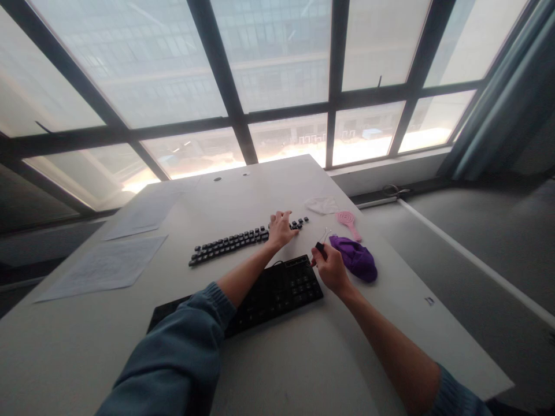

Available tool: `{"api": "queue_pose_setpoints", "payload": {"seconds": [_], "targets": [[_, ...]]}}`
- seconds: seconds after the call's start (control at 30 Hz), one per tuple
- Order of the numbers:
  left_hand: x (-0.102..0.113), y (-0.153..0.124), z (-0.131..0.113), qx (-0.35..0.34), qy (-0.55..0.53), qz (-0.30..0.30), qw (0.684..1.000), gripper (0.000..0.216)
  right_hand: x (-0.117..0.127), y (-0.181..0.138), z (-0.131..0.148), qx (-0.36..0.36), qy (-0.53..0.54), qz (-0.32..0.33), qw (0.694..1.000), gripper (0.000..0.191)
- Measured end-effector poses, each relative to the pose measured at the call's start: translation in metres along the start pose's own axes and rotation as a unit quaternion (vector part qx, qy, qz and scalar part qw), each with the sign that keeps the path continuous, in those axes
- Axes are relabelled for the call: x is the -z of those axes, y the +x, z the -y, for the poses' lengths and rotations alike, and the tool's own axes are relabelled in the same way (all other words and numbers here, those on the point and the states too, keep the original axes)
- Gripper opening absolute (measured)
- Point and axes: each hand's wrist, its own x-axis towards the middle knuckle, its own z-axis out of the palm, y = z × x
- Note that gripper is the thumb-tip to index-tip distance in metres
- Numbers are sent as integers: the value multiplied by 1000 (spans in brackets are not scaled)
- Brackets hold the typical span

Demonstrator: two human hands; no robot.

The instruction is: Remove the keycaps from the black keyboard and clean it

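A black keyboard [277, 289] lies on the white table [87, 346] in front of me. Beyond it runs a row of loose black keycaps [229, 242]. My left hand [281, 228] rests on the right end of that row, fingers curled over the keycaps. My right hand [332, 267] hovers over the keyboard's right end, closed around a wire keycap puller [321, 241] with a dark handle, its wire loops pointing up.
A purple cloth [358, 258] lies right of my right hand. A pink brush [348, 222] and a white crumpled cloth [321, 204] sit behind it. Two paper sheets [104, 266] lie at the left. Windows stand beyond the table's far edge.
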Motion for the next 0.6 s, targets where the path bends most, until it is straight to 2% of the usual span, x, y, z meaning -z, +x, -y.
{"api": "queue_pose_setpoints", "payload": {"seconds": [0.37,0.5,0.6], "targets": [[-10,-1,-10,-8,-1,-39,999,77,-2,-2,2,1,0,1,1000,30],[6,-5,-12,-14,-17,-51,998,73,-1,1,0,-1,18,-10,1000,32],[29,-21,-13,-52,-48,-52,996,55,3,5,-1,8,36,-13,999,31]]}}
